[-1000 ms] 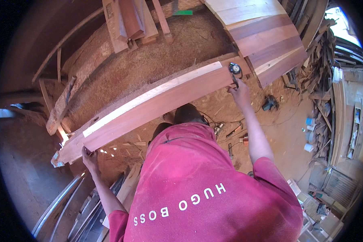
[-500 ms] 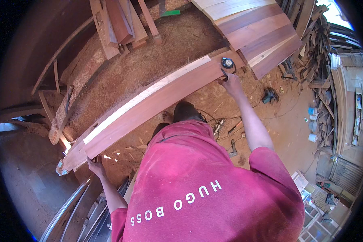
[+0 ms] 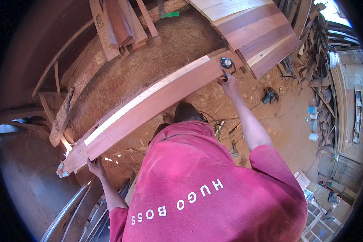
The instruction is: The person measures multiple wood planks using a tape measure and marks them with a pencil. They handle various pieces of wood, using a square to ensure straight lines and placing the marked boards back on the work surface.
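A long reddish-brown wooden board (image 3: 157,109) lies slanting across a workbench (image 3: 73,162), with a pale, lighter strip along its far edge. My left hand (image 3: 95,167) grips the board's near left corner, its fingertips partly hidden by the wood. Over at the right end, my right hand (image 3: 229,84) is closed on a slim dark stick (image 3: 224,74), perhaps a pencil, and rests by the board's near edge. Just beyond that hand a black tape measure (image 3: 226,63) sits on the wood.
A panel of joined planks (image 3: 260,34) stands at the far right, beside heaped offcuts (image 3: 310,56). A dark green power tool (image 3: 270,95) and trailing cables lie on the dusty floor. More timber (image 3: 119,24) leans at the far left, and metal lengths (image 3: 66,211) are at lower left.
Almost nothing differs. My right hand has shifted very slightly at the board's right end, and the view has moved a little; both hands keep their hold.
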